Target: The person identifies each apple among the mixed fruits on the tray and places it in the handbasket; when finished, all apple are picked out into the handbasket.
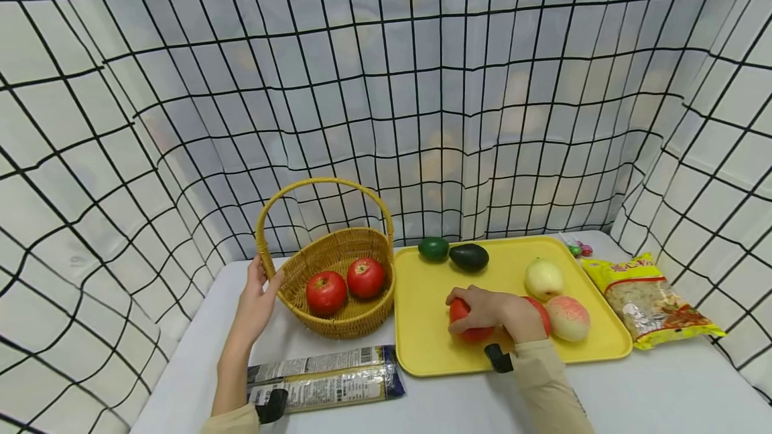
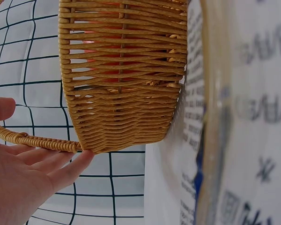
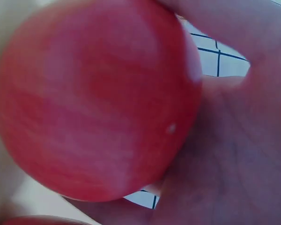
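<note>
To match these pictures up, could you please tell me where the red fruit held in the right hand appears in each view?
Head: red fruit low, right of centre, in the right hand.
Left wrist: not visible.
Right wrist: red fruit large, left of centre.
Shared landmark: black netting, in all three views.

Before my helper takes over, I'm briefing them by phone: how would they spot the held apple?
Find the yellow tray, right of the basket. Toward the tray's near edge, the right hand curls over a red apple. Another red fruit peeks out farther right, but only this one is gripped.
</note>
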Action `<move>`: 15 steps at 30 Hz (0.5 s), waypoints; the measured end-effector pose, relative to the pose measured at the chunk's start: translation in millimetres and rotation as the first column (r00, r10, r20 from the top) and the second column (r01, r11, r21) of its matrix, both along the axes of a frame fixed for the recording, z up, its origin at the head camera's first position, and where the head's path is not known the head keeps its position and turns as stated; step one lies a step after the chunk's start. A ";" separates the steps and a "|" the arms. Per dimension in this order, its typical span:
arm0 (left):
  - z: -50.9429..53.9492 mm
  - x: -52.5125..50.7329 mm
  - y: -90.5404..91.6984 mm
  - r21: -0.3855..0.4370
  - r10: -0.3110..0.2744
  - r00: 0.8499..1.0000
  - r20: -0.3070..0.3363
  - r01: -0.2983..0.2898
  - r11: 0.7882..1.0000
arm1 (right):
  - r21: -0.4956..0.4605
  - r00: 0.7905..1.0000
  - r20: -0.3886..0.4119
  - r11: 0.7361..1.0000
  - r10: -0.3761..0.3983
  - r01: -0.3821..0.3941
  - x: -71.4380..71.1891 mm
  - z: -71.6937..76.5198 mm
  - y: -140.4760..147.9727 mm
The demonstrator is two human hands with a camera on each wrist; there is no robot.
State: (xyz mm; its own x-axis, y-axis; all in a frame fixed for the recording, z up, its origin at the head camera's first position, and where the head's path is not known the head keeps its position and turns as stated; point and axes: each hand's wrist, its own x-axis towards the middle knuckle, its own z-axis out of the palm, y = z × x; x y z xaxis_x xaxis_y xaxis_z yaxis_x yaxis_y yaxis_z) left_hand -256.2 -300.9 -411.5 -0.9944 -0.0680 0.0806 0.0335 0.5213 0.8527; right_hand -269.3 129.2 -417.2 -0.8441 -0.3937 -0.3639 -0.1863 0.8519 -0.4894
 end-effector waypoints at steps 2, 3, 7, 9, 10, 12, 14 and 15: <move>-1.1 0.0 0.8 0.004 0.001 1.000 -0.001 -0.001 1.000 | 0.002 1.000 0.015 1.000 -0.006 0.006 1.3 2.1 0.4; -1.6 0.1 1.2 0.004 0.000 1.000 0.001 0.000 1.000 | 0.003 1.000 0.021 1.000 -0.008 0.008 1.7 2.7 0.1; -3.4 2.5 1.3 -0.001 0.005 1.000 -0.007 -0.005 1.000 | 0.000 1.000 0.008 1.000 0.012 -0.012 1.9 3.0 -3.9; -2.7 3.5 1.0 -0.007 0.008 1.000 -0.010 -0.008 1.000 | -0.006 0.999 -0.006 0.999 0.032 -0.032 1.1 1.3 -8.5; -2.4 3.7 0.7 -0.011 0.009 1.000 -0.013 -0.009 1.000 | -0.010 0.999 -0.014 0.999 0.044 -0.044 0.8 0.3 -10.9; -1.7 3.5 0.1 -0.016 0.010 1.000 -0.017 -0.010 1.000 | -0.021 0.998 -0.025 0.998 0.064 -0.065 0.6 -0.9 -15.7; -1.3 2.5 0.0 -0.014 0.006 1.000 -0.017 -0.006 1.000 | -0.028 0.996 -0.031 0.996 0.079 -0.080 1.7 -0.3 -19.8; -1.6 1.9 0.1 -0.012 0.003 1.000 -0.019 -0.004 1.000 | -0.034 0.996 -0.036 0.996 0.087 -0.088 2.4 0.5 -21.3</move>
State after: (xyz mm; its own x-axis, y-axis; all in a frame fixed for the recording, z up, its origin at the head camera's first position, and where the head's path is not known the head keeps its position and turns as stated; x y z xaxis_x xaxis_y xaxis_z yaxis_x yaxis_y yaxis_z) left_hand -254.3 -300.8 -413.2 -0.9924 -0.0703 0.1008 0.0482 0.5317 0.8455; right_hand -266.9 107.9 -416.7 -0.8174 -0.4789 -0.3201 -0.2768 0.8139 -0.5108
